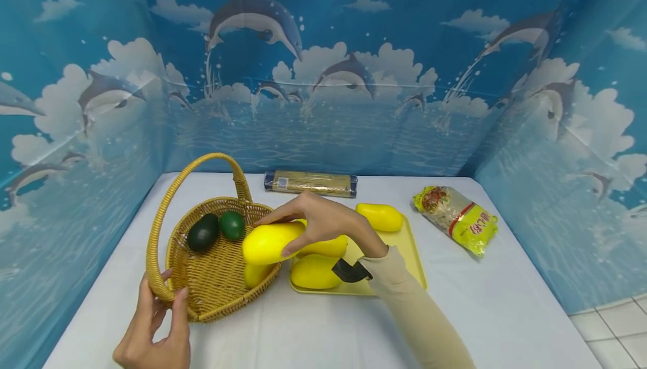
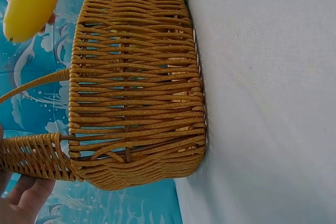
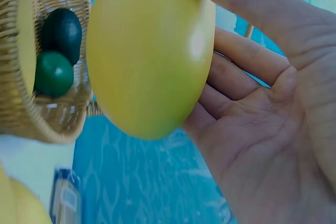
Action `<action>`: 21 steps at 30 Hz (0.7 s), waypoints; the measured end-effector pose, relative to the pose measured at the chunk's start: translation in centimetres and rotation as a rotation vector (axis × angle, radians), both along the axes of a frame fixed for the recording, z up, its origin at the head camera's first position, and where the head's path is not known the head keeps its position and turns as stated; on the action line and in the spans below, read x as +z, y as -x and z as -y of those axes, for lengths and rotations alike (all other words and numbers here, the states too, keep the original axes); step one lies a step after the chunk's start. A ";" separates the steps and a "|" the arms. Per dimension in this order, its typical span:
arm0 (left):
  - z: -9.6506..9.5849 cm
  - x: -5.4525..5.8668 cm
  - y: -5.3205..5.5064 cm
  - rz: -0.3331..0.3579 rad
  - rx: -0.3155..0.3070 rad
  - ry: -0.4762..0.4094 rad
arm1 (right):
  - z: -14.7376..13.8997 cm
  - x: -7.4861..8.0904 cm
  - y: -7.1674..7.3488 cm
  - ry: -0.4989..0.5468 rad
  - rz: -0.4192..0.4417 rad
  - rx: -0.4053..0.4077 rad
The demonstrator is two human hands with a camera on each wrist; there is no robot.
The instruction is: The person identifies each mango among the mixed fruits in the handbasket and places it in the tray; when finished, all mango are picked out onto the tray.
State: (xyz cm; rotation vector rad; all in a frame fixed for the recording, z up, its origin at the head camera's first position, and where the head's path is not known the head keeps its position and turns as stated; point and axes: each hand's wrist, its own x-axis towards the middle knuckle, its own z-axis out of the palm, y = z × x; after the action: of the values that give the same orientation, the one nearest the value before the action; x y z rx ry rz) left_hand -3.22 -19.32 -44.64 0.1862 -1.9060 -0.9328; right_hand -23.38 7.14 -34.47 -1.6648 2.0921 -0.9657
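My right hand [image 1: 323, 220] grips a yellow mango [image 1: 270, 242], thumb on the near side, above the right rim of a wicker basket [image 1: 217, 279]. In the right wrist view the fingers curl behind that mango [image 3: 149, 56]. My left hand [image 1: 156, 324] pinches the basket at the near foot of its tall arched handle [image 1: 162, 217]; the left wrist view shows these fingers [image 2: 34, 195] under the handle's woven foot. Inside the basket lie a dark avocado [image 1: 203, 233], a smaller round green fruit [image 1: 232, 225] and another mango [image 1: 255, 275], partly hidden by the held one.
Right of the basket, a pale yellow tray [image 1: 411, 256] bears several mangoes [image 1: 379, 217], some partly covered by my right hand. A long wrapped package [image 1: 310, 183] lies at the table's back. A yellow-and-clear food bag [image 1: 457, 217] is at the right. Dolphin-print curtains [image 1: 323, 116] enclose the table.
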 end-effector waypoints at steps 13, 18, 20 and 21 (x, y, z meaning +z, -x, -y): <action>0.5 0.1 -0.7 0.116 -0.021 0.053 | -4.9 -1.3 -2.0 0.007 0.061 -0.132; 0.3 0.3 -0.8 0.132 -0.025 0.039 | -6.6 -2.0 -2.5 0.030 0.037 -0.180; 0.2 0.4 -0.8 0.144 -0.022 0.026 | -7.3 -2.2 -2.5 0.035 0.022 -0.202; 0.2 0.5 -0.8 0.150 -0.022 0.018 | -7.6 -2.3 -2.5 0.037 0.021 -0.214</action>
State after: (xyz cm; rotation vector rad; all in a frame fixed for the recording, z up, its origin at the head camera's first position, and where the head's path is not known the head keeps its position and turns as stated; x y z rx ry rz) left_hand -2.40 -19.54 -44.16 0.2306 -2.0568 -0.9388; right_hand -20.90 14.75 -36.77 -1.4616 2.2862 -1.0859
